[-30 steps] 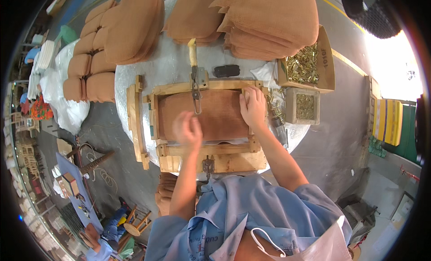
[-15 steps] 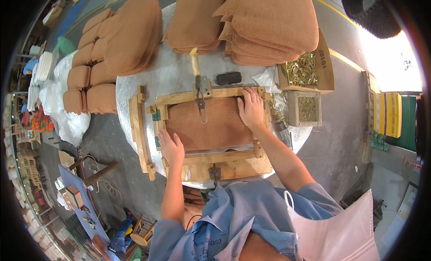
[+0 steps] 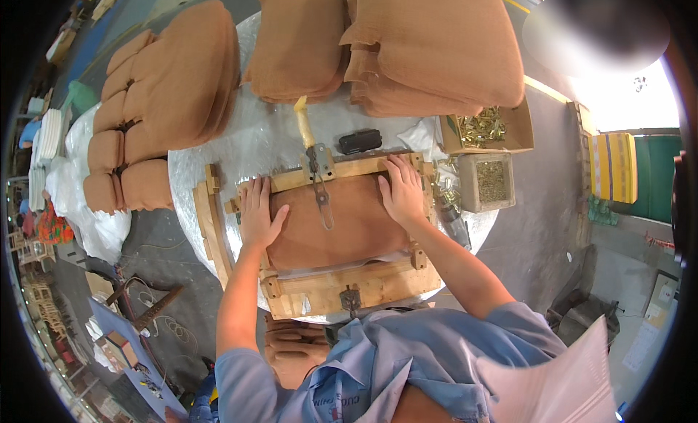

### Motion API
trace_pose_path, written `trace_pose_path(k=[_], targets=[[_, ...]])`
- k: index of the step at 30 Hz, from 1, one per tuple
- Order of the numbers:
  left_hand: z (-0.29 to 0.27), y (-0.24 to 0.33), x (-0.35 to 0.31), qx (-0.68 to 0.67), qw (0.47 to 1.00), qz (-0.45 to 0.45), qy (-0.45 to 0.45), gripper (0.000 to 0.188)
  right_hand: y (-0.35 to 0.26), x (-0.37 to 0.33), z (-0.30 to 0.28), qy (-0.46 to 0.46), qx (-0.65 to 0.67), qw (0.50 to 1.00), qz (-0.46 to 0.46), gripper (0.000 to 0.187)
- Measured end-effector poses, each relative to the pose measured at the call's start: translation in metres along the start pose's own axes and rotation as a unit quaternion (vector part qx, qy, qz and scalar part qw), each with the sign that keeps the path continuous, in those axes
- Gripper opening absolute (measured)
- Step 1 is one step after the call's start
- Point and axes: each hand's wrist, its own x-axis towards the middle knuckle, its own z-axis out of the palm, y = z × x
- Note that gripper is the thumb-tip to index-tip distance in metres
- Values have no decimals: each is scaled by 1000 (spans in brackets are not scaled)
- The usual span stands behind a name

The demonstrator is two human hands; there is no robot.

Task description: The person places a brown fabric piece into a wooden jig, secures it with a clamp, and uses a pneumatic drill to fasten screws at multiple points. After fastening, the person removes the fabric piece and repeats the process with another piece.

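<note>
A wooden frame jig [image 3: 363,283] rests on the plastic-covered round table [image 3: 190,194]. Inside it lies a flat brown fabric cushion [image 3: 349,241], with a thin pale edge showing along its near side. My left hand [image 3: 258,218] is open on the frame's left rail, fingers stretched toward the far corner and thumb over the cushion's edge. At the far right corner my right hand [image 3: 403,198] lies open too, its fingers on the frame and its thumb by the cushion. A metal toggle clamp [image 3: 318,165] with a yellow handle sits on the far rail, its loop extending over the cushion.
Stacks of brown cushions [image 3: 436,45] stand along the far side, with more cushions [image 3: 182,81] at the left. A cardboard box [image 3: 520,129] and a wooden tray [image 3: 483,201] hold small metal parts at the right. A black object [image 3: 360,141] lies beyond the frame.
My left hand has slid away from me along the left rail to the far left corner. My right hand stays at the far right corner. The whole view has shifted a little.
</note>
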Motion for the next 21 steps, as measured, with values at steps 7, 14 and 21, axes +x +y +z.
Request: trace_pose_path(k=[7,14,21], targets=[[2,4,3,60,998,-16,-33,87,-9,1,7,-36,-70,997,13,52],[3,-3,14,20,999,12,45,78,-5,6,9,-36,-52,998,9,54],[8,-9,41,32,998,15,49,64,-8,8,3,-71,-53,996,22,56]])
